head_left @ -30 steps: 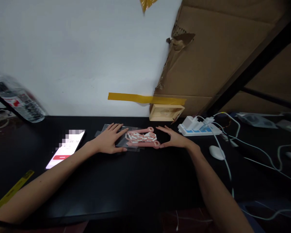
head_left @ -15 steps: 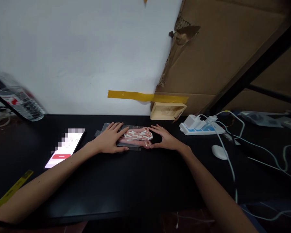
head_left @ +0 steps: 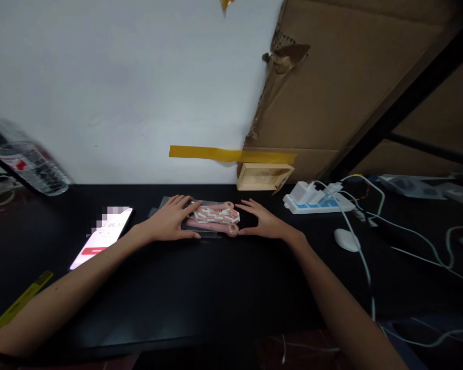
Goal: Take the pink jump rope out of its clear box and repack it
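Note:
A clear plastic bag (head_left: 165, 204) lies flat on the black table, with pink and white pieces (head_left: 216, 215) and two pink rods with round ends (head_left: 232, 229) in or on it; which, I cannot tell. Fingers spread, my left hand (head_left: 172, 218) rests over the bag's left part and hides some of it. My right hand (head_left: 263, 221) is open at the right end of the pieces, thumb and fingers apart, its fingertips close to the round ends. Neither hand is closed round anything.
A lit phone (head_left: 102, 239) lies left, near a leaning water bottle (head_left: 33, 164). Against the wall stands a shallow wooden box (head_left: 264, 176). To the right are a power strip (head_left: 318, 200), cables and a white mouse (head_left: 346, 240). Yellow tape (head_left: 19, 303) marks the front left.
My left hand has shifted slightly left, uncovering more of the pink rods. My right hand stays about where it was. The whole view has moved a little.

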`<state>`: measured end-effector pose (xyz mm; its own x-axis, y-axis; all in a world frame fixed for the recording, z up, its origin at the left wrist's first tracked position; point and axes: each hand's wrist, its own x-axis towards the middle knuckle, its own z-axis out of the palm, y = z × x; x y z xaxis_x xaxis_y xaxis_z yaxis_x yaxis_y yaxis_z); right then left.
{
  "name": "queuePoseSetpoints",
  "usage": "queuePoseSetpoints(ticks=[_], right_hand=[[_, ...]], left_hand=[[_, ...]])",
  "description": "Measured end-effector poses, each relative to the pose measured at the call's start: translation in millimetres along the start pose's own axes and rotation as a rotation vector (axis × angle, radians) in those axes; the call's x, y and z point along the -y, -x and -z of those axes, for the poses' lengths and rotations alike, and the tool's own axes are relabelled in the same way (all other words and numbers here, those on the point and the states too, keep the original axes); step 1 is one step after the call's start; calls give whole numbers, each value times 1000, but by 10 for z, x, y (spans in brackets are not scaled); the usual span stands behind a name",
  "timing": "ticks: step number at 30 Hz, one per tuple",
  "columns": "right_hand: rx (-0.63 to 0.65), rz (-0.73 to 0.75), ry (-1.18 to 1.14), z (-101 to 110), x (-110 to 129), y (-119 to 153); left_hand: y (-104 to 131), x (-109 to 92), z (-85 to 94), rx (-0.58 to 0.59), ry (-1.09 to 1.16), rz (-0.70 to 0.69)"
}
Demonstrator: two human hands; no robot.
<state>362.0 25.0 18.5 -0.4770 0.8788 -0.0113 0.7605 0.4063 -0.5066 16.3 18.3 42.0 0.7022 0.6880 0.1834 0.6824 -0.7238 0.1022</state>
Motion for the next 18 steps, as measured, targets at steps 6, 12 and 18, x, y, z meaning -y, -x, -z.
queuePoseSetpoints(ticks=[6,12,18], right_hand=[[-11,43,17,-42,14,-33],[-1,109,6,-102,155,-46],[-51,95,17,-227,311,-59]], left_hand=[[0,3,-4,8,-20,-19],[11,19,-31,0,1,-22],[11,-32,-39,17,-25,-10]])
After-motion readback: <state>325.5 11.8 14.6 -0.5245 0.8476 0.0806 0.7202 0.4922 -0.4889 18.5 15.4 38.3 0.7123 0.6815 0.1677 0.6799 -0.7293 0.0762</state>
